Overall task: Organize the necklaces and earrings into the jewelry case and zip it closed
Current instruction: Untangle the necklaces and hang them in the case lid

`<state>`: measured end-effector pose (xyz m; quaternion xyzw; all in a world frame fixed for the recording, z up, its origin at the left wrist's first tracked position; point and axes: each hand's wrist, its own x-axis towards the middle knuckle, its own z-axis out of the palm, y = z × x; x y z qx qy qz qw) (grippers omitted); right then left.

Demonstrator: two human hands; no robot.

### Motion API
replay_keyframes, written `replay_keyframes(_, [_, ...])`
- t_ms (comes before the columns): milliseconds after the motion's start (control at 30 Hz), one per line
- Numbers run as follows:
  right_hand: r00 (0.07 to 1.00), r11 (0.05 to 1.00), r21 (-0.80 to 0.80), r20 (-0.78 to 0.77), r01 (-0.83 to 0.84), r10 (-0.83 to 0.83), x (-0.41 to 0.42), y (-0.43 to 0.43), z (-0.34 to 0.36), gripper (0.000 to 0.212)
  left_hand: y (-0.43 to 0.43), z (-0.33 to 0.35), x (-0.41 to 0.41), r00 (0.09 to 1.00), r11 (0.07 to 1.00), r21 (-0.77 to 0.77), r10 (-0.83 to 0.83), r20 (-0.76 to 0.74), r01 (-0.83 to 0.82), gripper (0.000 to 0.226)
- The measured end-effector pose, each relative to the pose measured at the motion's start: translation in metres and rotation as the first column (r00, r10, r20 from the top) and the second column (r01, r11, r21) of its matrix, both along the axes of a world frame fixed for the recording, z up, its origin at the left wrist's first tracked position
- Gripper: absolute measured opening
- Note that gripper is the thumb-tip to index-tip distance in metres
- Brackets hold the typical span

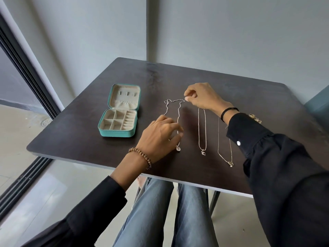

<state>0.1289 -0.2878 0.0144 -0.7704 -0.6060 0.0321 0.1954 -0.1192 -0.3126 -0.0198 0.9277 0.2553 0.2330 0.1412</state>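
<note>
Our right hand [201, 97] was nearly closed, thumb & forefinger pinching the far end of the thin silver chain necklace w/ pale drop pendant [178, 113], the rest of it lying flat on the dark brown wooden table [178, 73]. Left hand [160, 134] had fingers curled down over the same chain, just above the pendant. Its thumb was hidden, so we couldn't tell a pinch from a press. The open teal zip jewelry case w/ beige lining [115, 134] sat well left of the left fingers, apart from them. Just right of them lay a second silver necklace [203, 152], then a fine gold necklace [231, 164]. Gold earrings [255, 118] lay beside the right cuff.
</note>
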Motion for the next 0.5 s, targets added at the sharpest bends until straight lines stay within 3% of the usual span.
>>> replay_keyframes(133, [0.997,0.996,-0.052,-0.003,-0.073,0.073,-0.019,0.021,0.004,0.016,0.006,-0.01,-0.01,0.994,0.997,-0.032,0.061,-0.09,-0.064,0.025])
replay_keyframes(300, [0.987,0.972,-0.184,0.041,-0.145,0.155,-0.036,0.039,-0.001,0.021,0.007,-0.016,-0.015,0.993,0.994,-0.062,0.091,-0.077,-0.096,0.031])
replay_keyframes(500, [0.944,0.959,-0.211,0.23,-0.19,0.237,-0.043,0.04,0.0,0.02,0.011,-0.02,-0.018,0.994,0.988,-0.112,0.098,-0.055,-0.104,0.028])
